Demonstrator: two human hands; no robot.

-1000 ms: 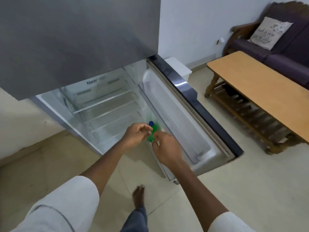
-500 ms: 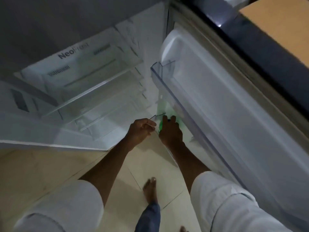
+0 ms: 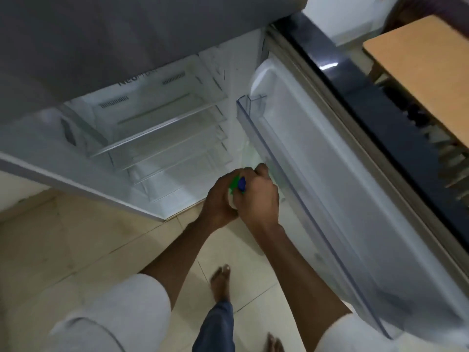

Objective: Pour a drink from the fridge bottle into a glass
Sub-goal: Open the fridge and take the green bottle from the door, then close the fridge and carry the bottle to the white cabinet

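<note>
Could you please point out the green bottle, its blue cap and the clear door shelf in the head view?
green bottle (image 3: 234, 184), head view: shoulder showing between the hands.
blue cap (image 3: 241, 183), head view: its side.
door shelf (image 3: 256, 128), head view: clear front wall.

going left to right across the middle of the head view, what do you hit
fridge shelves → left hand → green bottle with blue cap → right hand → clear door bin → dark door edge → wooden table
</note>
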